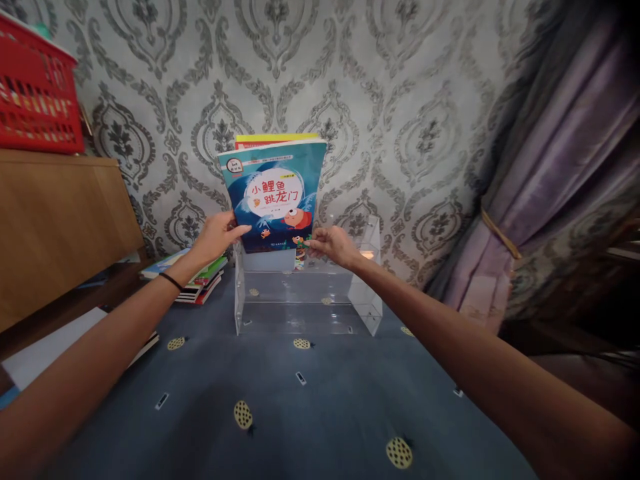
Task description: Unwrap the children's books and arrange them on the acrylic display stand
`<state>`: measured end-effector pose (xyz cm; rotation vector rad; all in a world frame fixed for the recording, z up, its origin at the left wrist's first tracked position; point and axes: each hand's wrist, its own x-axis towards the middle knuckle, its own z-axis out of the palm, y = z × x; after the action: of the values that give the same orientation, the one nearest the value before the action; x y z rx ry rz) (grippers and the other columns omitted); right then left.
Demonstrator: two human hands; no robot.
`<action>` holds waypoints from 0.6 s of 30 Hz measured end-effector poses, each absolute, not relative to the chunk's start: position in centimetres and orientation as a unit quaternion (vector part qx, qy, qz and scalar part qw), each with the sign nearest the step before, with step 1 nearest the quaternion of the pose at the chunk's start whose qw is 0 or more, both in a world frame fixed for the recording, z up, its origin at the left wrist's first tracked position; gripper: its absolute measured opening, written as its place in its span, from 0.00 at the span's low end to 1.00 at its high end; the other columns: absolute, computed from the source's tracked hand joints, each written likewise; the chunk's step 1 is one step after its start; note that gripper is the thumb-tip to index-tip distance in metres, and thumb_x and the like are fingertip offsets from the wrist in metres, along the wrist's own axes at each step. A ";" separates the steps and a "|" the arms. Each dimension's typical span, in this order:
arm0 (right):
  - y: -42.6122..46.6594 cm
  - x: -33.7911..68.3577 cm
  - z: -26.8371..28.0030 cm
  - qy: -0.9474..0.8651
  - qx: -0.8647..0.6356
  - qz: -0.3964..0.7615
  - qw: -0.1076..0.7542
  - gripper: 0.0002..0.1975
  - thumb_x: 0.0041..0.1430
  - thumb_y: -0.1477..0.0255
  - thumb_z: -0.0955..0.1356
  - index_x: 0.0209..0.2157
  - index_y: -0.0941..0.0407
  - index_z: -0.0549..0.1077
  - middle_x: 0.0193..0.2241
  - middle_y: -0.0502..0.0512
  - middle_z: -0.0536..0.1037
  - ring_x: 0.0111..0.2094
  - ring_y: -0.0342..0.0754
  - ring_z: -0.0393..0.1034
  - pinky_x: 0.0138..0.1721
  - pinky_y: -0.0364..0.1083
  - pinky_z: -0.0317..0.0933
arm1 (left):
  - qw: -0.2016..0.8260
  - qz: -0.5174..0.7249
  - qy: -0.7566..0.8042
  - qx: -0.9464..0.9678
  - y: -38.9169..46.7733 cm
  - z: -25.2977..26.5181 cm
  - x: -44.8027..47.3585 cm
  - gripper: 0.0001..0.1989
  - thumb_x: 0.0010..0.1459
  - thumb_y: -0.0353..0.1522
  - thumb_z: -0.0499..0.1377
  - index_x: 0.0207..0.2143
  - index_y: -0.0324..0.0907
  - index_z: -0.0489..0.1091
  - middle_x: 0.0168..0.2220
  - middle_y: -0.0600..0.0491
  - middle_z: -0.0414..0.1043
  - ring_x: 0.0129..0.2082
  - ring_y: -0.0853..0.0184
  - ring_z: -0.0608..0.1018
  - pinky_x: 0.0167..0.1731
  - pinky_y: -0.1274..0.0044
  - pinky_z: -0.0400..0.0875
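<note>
A dark blue cloth printed with yellow pineapples and small dark-and-white labels spreads below both hands. On it, under and between the left hand and the right hand, stands a clear plastic book rack. A stack of thin books lies below the left hand; nearer, a white-topped pile is partly hidden by that arm.
</note>
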<state>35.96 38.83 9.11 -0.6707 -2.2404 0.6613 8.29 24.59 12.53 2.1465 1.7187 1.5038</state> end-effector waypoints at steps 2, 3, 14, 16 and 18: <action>38.9 36.0 9.0 -0.862 -0.257 0.259 0.351 0.22 0.56 0.50 0.71 0.24 0.55 0.72 0.23 0.55 0.81 0.26 0.52 0.79 0.28 0.47 0.73 | 0.005 0.479 0.545 0.688 24.7 12.5 8.2 0.17 0.52 0.45 0.61 0.31 0.39 0.69 0.26 0.53 0.73 0.26 0.63 0.78 0.25 0.75 0.74; 38.9 36.1 9.0 -0.863 -0.255 0.260 0.350 0.23 0.54 0.49 0.72 0.23 0.55 0.71 0.23 0.55 0.81 0.26 0.52 0.79 0.28 0.47 0.73 | 0.003 0.477 0.543 0.691 24.8 12.4 8.1 0.17 0.52 0.45 0.61 0.31 0.39 0.69 0.26 0.53 0.74 0.26 0.63 0.78 0.26 0.75 0.74; 38.6 36.8 9.0 -0.908 -0.225 0.218 0.280 0.22 0.60 0.53 0.69 0.22 0.56 0.74 0.23 0.55 0.81 0.27 0.49 0.78 0.32 0.45 0.70 | -0.016 0.436 0.541 0.719 25.4 12.5 7.5 0.15 0.53 0.44 0.60 0.31 0.40 0.71 0.27 0.51 0.75 0.29 0.61 0.78 0.31 0.73 0.73; 38.6 36.9 9.0 -0.915 -0.225 0.196 0.272 0.20 0.61 0.56 0.68 0.22 0.56 0.75 0.23 0.54 0.81 0.27 0.48 0.78 0.31 0.44 0.67 | -0.018 0.429 0.542 0.722 25.5 12.5 7.4 0.15 0.53 0.43 0.60 0.31 0.39 0.71 0.27 0.51 0.74 0.29 0.61 0.77 0.31 0.73 0.73; 38.7 36.9 8.9 -0.920 -0.227 0.174 0.269 0.19 0.61 0.58 0.68 0.22 0.56 0.75 0.22 0.53 0.81 0.26 0.48 0.77 0.29 0.44 0.64 | -0.013 0.420 0.545 0.726 25.6 12.5 7.3 0.15 0.53 0.43 0.60 0.31 0.39 0.71 0.27 0.52 0.74 0.28 0.61 0.77 0.31 0.73 0.73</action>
<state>36.87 38.67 8.89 -0.6128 -2.4801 0.4685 7.34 25.59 12.46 2.3000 1.7255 1.3294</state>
